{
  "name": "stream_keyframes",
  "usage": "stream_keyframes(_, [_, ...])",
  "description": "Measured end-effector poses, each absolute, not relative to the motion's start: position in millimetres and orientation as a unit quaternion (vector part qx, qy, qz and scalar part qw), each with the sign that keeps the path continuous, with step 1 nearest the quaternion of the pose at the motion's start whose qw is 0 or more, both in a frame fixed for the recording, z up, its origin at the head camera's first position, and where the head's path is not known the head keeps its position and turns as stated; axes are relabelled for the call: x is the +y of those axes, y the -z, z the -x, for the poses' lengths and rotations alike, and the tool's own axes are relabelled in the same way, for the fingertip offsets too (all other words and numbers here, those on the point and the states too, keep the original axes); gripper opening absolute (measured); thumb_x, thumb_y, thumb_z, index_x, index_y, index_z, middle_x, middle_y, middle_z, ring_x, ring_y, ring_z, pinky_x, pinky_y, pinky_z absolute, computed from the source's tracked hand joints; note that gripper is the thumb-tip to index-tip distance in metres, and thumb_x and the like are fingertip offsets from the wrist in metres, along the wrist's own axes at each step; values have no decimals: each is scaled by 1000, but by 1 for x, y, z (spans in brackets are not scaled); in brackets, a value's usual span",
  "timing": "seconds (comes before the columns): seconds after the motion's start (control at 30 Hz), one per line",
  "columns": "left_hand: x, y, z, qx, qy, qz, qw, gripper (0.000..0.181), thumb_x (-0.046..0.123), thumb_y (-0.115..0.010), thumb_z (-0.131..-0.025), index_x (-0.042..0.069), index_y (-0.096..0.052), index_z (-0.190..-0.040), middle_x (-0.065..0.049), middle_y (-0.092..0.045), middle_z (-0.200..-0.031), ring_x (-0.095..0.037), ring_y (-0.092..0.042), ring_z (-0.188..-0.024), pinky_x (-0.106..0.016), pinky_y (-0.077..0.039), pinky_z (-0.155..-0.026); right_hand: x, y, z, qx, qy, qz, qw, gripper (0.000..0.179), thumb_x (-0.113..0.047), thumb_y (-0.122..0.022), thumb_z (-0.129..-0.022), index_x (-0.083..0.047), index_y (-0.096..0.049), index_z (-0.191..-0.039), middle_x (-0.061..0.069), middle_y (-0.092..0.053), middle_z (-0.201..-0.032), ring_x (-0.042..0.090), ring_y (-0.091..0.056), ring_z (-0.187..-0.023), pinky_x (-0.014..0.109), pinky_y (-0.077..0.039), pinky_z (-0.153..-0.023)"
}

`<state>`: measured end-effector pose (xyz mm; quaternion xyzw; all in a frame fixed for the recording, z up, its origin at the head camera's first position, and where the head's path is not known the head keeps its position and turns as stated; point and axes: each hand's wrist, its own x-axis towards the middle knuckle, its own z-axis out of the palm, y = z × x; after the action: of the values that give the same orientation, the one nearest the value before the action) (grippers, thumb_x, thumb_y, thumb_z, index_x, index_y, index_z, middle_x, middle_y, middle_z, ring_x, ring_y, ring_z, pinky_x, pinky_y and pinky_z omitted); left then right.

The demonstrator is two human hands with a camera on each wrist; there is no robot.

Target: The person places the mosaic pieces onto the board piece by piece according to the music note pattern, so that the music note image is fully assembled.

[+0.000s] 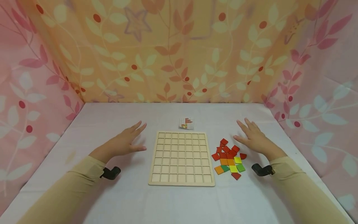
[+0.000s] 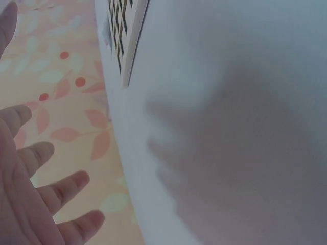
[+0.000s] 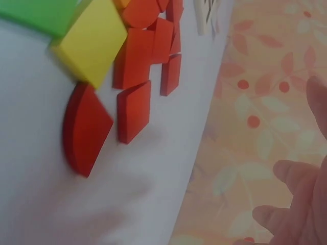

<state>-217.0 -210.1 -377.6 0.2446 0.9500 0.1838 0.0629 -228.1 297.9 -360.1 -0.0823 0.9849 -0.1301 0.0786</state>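
A pale wooden grid board [image 1: 180, 158] lies flat on the white table, its square cells bare. Left of it, my left hand [image 1: 123, 141] hovers with fingers spread, holding nothing; the left wrist view shows the palm and its shadow. On the far side, my right hand [image 1: 254, 138] is held above the table, fingers extended and touching nothing. Between the board and that hand lies a loose group of flat tiles: red tiles [image 1: 223, 149], orange tiles [image 1: 223, 161], yellow tiles [image 1: 237, 160] and green tiles [image 1: 240, 168]. In the right wrist view a rounded red tile [image 3: 89, 130] sits nearest.
Beyond the board's far edge is a small paper card [image 1: 186, 123] with a coloured pattern on a grid. Leaf-patterned cloth [image 1: 173, 56] encloses the table at the back and both sides. A black wrist device [image 1: 112, 173] sits on each sleeve.
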Motion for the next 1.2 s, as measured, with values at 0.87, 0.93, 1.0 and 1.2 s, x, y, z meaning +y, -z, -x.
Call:
stream_keyframes(0.87, [-175,416,209,896,-219,-350,165,94,53,-70,-70,17,-26,-145,-4,-17,-151,-28,-30,-130,-46,-29,-101,269,383,258,959,190,114,176,59,-27,-67,-83,-17,-44,-137,14,-42,-131,34,-45,-115,44,-46,-86])
stream_keyframes(0.93, [-174,416,210,895,-205,-361,165,94,54,-69,-70,18,-26,-146,-3,-15,-152,-30,-20,-135,-48,-24,-104,269,383,260,958,188,119,181,55,-23,-67,-84,-16,-46,-135,13,-46,-125,30,-48,-108,40,-48,-83])
stream_keyframes(1.0, [-173,417,210,894,-195,-368,167,93,54,-68,-71,19,-26,-146,-2,-13,-153,-30,-16,-136,-49,-21,-104,268,383,262,957,185,121,187,52,-19,-67,-83,-15,-49,-132,13,-49,-119,28,-51,-102,37,-50,-79])
stream_keyframes(1.2, [-170,417,209,892,-178,-378,174,84,53,-67,-72,22,-33,-143,3,-14,-153,-27,-14,-137,-48,-19,-106,267,383,266,951,187,119,215,39,-11,-67,-82,-13,-55,-120,12,-53,-107,25,-51,-92,34,-51,-74])
